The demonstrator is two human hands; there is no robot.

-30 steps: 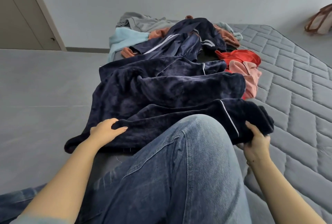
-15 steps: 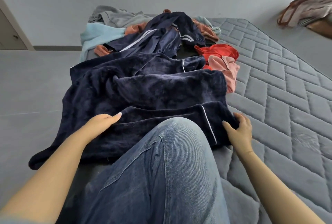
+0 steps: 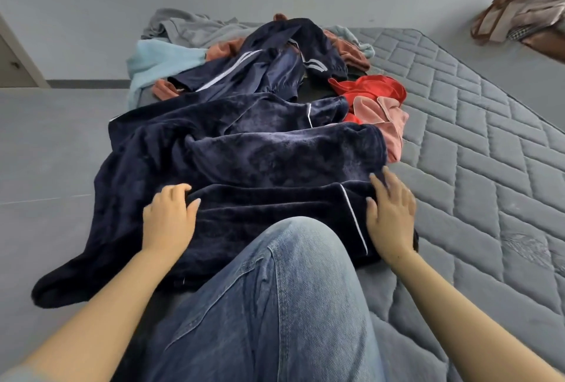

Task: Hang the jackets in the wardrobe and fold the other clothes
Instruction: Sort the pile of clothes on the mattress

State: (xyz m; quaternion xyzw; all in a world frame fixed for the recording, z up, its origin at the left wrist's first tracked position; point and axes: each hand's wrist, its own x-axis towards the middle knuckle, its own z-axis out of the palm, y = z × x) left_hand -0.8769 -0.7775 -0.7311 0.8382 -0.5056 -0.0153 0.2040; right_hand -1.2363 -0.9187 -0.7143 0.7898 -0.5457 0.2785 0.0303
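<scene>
Navy velvet garment [image 3: 260, 161] lies half-folded under our flat left hand [image 3: 169, 219] and right hand [image 3: 391, 213], fingers holding nothing; heap [image 3: 244, 54] behind remains unsorted

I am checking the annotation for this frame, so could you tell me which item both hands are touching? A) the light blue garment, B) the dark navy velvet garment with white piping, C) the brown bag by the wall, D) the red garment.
B: the left hand and right hand both lie on the dark navy velvet garment spread over the mattress.
</scene>
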